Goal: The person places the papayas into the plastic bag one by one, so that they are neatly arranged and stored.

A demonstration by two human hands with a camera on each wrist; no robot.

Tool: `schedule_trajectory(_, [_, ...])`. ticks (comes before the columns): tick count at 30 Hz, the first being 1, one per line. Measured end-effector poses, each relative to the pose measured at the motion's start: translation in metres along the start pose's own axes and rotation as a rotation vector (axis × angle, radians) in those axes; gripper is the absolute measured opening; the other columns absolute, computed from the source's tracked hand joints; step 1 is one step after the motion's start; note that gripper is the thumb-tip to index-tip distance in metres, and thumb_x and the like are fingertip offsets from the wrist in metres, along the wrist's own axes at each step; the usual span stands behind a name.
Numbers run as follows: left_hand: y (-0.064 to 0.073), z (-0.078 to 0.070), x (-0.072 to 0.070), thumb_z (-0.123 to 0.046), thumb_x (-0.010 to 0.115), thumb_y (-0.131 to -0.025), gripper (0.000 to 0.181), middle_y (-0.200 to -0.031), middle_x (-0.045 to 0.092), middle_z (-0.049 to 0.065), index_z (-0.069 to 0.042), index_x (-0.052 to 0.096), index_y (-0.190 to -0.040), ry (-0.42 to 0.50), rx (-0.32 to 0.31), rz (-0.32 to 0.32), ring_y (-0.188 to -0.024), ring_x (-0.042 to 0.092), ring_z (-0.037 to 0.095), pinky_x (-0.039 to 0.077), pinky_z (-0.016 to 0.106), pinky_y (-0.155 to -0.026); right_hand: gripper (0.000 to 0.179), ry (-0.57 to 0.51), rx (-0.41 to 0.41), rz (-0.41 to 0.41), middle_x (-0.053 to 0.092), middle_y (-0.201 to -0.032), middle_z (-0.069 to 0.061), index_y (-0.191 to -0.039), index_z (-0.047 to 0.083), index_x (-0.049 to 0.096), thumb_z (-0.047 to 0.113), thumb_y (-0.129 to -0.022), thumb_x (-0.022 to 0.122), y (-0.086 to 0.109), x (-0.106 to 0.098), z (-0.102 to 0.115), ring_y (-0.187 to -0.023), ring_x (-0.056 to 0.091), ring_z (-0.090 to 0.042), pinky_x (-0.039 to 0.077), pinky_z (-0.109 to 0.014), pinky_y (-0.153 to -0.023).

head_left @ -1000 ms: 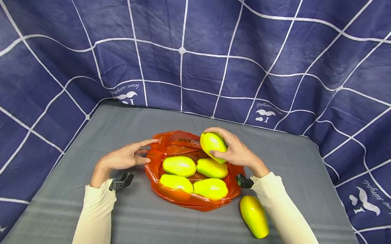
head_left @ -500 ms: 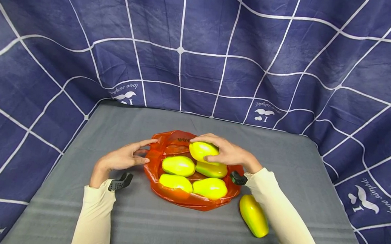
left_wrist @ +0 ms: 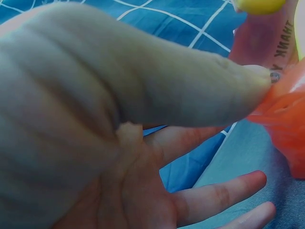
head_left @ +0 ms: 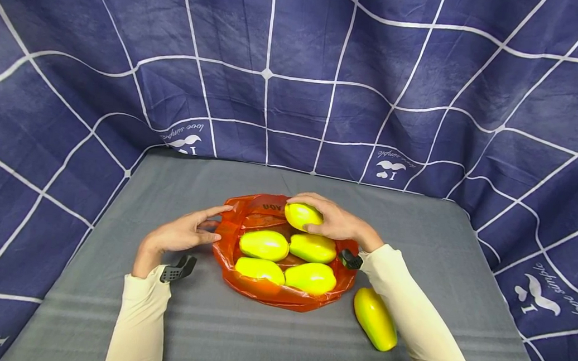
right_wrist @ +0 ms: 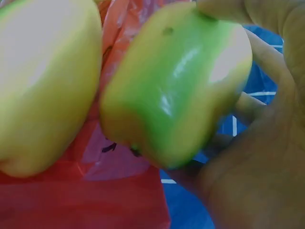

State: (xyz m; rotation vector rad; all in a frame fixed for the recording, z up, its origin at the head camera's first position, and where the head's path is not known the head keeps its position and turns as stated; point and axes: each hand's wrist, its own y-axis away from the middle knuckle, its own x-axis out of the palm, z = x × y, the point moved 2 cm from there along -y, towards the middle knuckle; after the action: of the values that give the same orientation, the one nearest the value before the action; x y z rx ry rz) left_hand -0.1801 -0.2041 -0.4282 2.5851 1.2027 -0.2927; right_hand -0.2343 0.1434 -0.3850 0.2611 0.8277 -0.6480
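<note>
Shifted since one second ago: the held fruit point(head_left: 301, 216), now farther left over the bag point(head_left: 227, 249) and less steeply tilted, the right hand point(head_left: 339, 220) having travelled with it.

Held fruit: elongated, rounded at the ends, glossy yellow, with a broad green band along its side and a small dark mark, both plain in the right wrist view. It is at the right rear of the bag's mouth; whether it touches anything beneath, I cannot tell. The right thumb and fingers are clamped on it from opposite sides.

Container: one thin, translucent red-orange plastic bag, mouth spread wide, sides crumpled, dark lettering on the rear inner wall; the left wrist view shows "THANK" there. Contents: four similar yellow fruits, lying in two rows of two: rear left point(head_left: 264, 245), rear right point(head_left: 313, 248), front left point(head_left: 260, 271) and front right point(head_left: 310, 278). The bag's front edge partly covers the front pair.

Left hand point(head_left: 179, 234): fingers spread apart, thumb and index tips against the bag's left edge.

Outside the bag, a loose fruit point(head_left: 375, 321), yellow with a greenish streak, lies on the grey cloth point(head_left: 257, 346) near the right sleeve point(head_left: 415, 318).
</note>
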Motion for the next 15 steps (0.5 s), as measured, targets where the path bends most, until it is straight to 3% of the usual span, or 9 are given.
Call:
schedule_trajectory(5, [-0.0005,0.0018,-0.0003,-0.006,0.062,-0.098,0.071,-0.161,0.021,0.027,-0.004,0.023,-0.158,0.002,0.016,0.001,-0.142,0.034,0.051,0.046,0.049,-0.107,0.061,0.043,0.031,-0.014,0.041,-0.153,-0.013,-0.146,0.015,0.050,0.003,-0.088,0.066,0.0024,0.0010,-0.0032,-0.140,0.041,-0.032,0.036,-0.053,-0.113])
schedule_trajectory(15, [-0.0016,0.0025,-0.0015,-0.009,0.064,-0.097,0.073,-0.160,0.025,0.027,-0.007,0.024,-0.158,-0.028,-0.004,-0.010,-0.142,0.035,0.051,0.044,0.053,-0.107,0.060,0.054,0.086,-0.022,0.039,-0.150,-0.015,-0.145,0.019,0.051,0.001,-0.090,0.065,0.0083,0.0047,-0.0101,-0.132,0.042,-0.034,0.042,-0.054,-0.104])
